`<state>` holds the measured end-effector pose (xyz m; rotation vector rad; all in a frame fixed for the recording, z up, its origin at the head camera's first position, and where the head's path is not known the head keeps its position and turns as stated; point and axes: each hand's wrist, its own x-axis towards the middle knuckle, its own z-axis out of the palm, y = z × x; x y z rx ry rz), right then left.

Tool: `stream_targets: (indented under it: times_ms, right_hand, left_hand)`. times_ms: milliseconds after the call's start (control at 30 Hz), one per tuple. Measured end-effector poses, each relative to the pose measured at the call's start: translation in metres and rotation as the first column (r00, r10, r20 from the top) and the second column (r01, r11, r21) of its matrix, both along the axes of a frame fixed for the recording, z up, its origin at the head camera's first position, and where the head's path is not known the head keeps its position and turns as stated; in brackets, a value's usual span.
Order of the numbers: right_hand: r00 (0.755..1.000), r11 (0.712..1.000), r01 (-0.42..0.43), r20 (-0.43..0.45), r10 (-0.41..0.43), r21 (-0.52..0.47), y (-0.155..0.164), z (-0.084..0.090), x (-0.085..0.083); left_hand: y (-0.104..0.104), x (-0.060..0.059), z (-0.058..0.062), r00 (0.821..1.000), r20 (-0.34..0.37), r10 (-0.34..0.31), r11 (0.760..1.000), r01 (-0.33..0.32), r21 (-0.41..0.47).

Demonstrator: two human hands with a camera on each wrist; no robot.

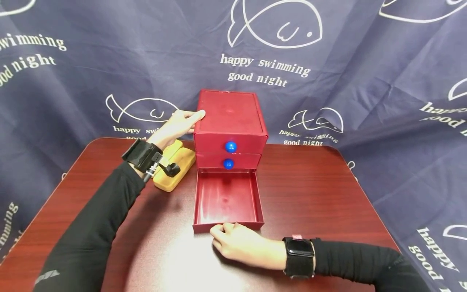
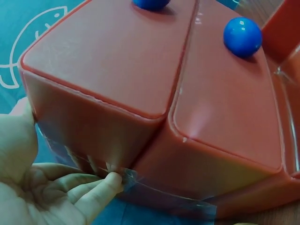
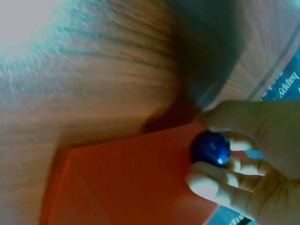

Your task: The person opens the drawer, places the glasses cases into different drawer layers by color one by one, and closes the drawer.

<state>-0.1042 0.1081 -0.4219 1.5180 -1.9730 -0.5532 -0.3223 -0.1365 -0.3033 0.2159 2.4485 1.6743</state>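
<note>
A red three-drawer box (image 1: pixel 229 113) stands at the back middle of the table. Its bottom drawer (image 1: pixel 226 198) is pulled out toward me and is empty. My right hand (image 1: pixel 228 235) is at the drawer's front wall; the right wrist view shows its thumb and fingers (image 3: pixel 220 185) pinching the drawer's blue knob (image 3: pixel 211 147). My left hand (image 1: pixel 178 123) lies against the box's left side with straight fingers (image 2: pixel 93 190) touching the wall. The upper two drawers are closed, each with a blue knob (image 1: pixel 230 146) (image 1: pixel 228 164).
A yellow block-like object (image 1: pixel 175 164) lies on the dark red wooden table (image 1: pixel 310 190), just left of the box and under my left wrist. A blue printed cloth (image 1: pixel 328 61) hangs behind and around the table.
</note>
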Motion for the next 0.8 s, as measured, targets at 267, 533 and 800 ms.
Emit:
stream_targets:
  times_ms: [267,533,800]
  right_hand:
    - [0.948,1.000,0.012,0.319,-0.010,-0.006,0.000,0.026,-0.005]
    - [0.830,0.999,-0.030,0.558,0.031,-0.010,0.009,0.076,-0.029]
    - [0.725,0.912,0.313,0.687,-0.049,-0.265,0.027,0.166,-0.095]
  left_hand:
    - [0.000,0.008,-0.001,0.996,-0.084,0.029,0.996,-0.035,-0.078]
    - [-0.010,0.020,-0.004,0.993,-0.112,0.029,0.981,-0.050,-0.190]
    - [-0.027,0.041,-0.017,0.968,-0.249,-0.013,0.952,-0.065,-0.299]
